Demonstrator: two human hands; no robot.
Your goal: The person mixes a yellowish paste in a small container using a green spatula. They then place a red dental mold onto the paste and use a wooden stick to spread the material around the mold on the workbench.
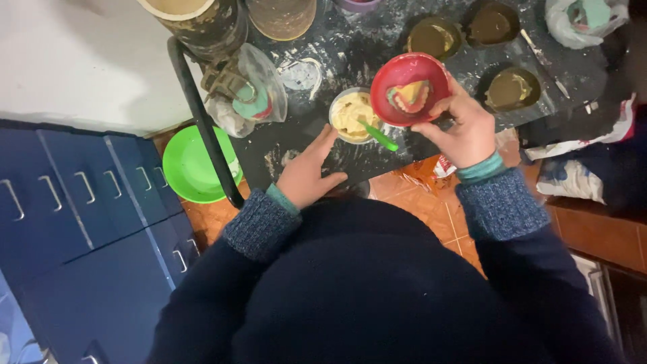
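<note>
Bowl [408, 89] pinched in right fingers [438, 121].

A clear bag [253, 94] lies left of my hands, lumpy and see-through; another bag [585, 20] sits far right, white and crumpled.

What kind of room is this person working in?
Probably a small workshop for casting dental models: a messy dark worktable, round moulds filled with a set mix, and a red bowl holding a teeth cast, in the right hand.
</note>
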